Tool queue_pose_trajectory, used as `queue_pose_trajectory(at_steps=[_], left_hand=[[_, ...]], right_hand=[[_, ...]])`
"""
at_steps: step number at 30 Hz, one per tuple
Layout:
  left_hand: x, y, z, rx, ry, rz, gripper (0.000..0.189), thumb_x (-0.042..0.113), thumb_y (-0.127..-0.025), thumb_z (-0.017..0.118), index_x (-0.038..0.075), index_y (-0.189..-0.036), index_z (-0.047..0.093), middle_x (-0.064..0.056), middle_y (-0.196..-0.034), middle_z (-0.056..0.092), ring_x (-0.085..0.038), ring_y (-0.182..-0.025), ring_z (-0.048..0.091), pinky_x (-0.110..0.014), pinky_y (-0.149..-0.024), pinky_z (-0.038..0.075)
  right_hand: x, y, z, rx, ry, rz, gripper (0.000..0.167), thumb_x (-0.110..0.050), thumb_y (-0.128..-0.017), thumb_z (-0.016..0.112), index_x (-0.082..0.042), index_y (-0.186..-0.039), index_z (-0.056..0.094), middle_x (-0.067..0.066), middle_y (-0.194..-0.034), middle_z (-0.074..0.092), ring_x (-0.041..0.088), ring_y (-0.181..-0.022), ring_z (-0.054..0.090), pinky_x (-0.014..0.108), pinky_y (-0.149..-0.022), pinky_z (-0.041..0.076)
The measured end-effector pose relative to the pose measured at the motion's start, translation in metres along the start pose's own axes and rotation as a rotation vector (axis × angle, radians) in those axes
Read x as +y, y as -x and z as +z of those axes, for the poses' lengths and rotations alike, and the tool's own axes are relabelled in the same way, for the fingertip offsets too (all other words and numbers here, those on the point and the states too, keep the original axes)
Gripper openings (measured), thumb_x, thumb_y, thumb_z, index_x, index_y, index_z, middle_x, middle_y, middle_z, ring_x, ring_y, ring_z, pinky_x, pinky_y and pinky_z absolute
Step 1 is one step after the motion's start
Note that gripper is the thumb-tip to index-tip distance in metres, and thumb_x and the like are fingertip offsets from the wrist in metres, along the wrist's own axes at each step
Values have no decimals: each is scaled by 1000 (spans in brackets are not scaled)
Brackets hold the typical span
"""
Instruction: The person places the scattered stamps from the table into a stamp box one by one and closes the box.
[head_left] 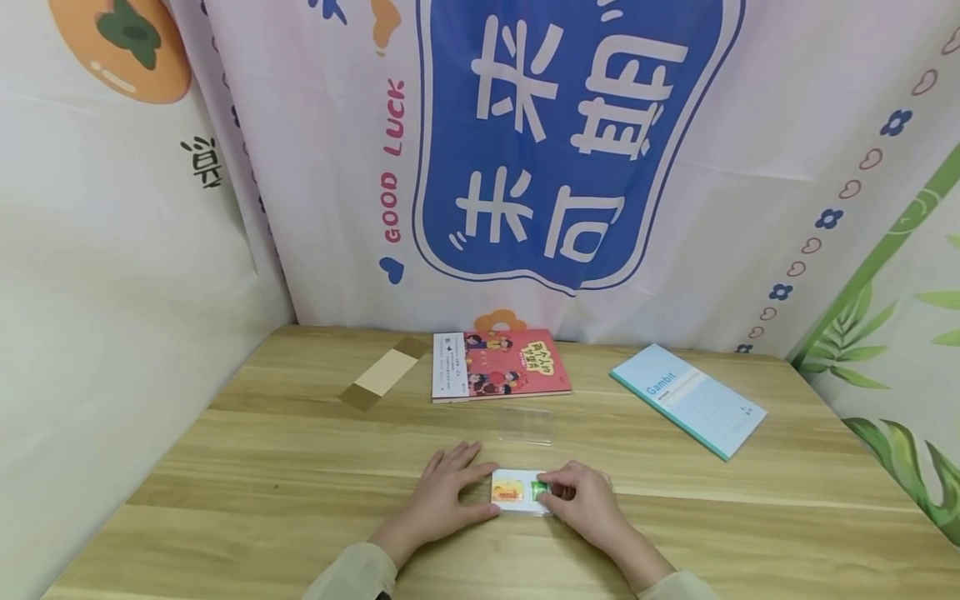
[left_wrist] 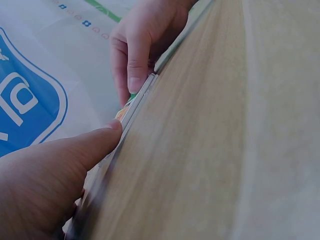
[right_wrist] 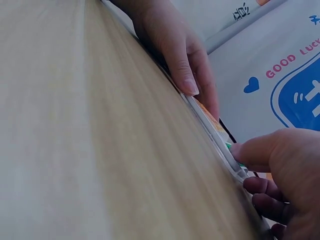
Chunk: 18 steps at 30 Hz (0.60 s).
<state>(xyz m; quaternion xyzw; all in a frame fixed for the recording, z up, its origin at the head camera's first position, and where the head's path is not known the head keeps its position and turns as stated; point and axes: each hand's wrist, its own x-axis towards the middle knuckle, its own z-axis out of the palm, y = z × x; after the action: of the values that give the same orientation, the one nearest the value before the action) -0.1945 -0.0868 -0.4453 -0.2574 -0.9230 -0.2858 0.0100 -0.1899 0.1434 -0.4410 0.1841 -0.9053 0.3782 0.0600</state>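
Left hand point(head_left: 442, 493) grips white panel point(head_left: 528, 491); right hand point(head_left: 587, 503) seemingly pinches green piece point(head_left: 537, 491).

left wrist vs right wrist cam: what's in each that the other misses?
Left wrist only: heart-and-flower border and green stripe on the backdrop.
Right wrist only: "GOOD LUCK" lettering and blue heart.
Both: left hand, right hand, white tray nearly edge-on, green piece, wooden table.

A curtained-off tabletop corner, shown by printed hangings point(head_left: 337, 208) around a wooden table point(head_left: 247, 475)
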Motion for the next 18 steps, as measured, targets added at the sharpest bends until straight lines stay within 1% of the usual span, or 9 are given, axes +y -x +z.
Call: queue_pose_trajectory(at_steps=[3,7,9,12,18], left_hand=[[0,0,0,2,-1,-1,60,56,-73,55,20,-121,51,-13,-135,30,-30,-125,18,-51,-98,5],[1,1,-1,-3,1,-8,59,56,-74,55,21,-122,51,-12,-135,30,-29,-125,18,-51,-99,5],[1,0,-1,-6,1,-9,60,56,-74,54,21,-122,51,-12,-136,30,-29,-125,18,-51,-99,5],[1,0,0,-5,2,-3,60,56,-74,54,21,-122,51,-13,-135,30,-30,-125,18,-51,-98,5],[1,0,-1,-8,-1,-6,59,55,-74,55,21,-122,51,-13,-135,30,-30,-125,18,-51,-99,5]], right_hand=[[2,0,0,-6,-50,-1,25,-21,-72,70,-7,-92,67,-10,-66,48,5,-56,42,20,-49,37],[5,0,0,-10,-114,-14,22,-18,-73,70,-9,-92,68,-9,-66,49,6,-56,41,20,-47,37],[5,0,0,-9,-113,-23,17,-16,-73,69,-11,-89,68,-9,-66,49,6,-55,41,20,-47,37],[6,0,1,-3,-84,-29,12,-14,-72,69,-14,-84,70,-12,-65,49,5,-55,41,20,-48,36],[5,1,1,5,-52,-25,9,-16,-72,70,-16,-81,70,-13,-65,50,4,-55,41,21,-50,34]])
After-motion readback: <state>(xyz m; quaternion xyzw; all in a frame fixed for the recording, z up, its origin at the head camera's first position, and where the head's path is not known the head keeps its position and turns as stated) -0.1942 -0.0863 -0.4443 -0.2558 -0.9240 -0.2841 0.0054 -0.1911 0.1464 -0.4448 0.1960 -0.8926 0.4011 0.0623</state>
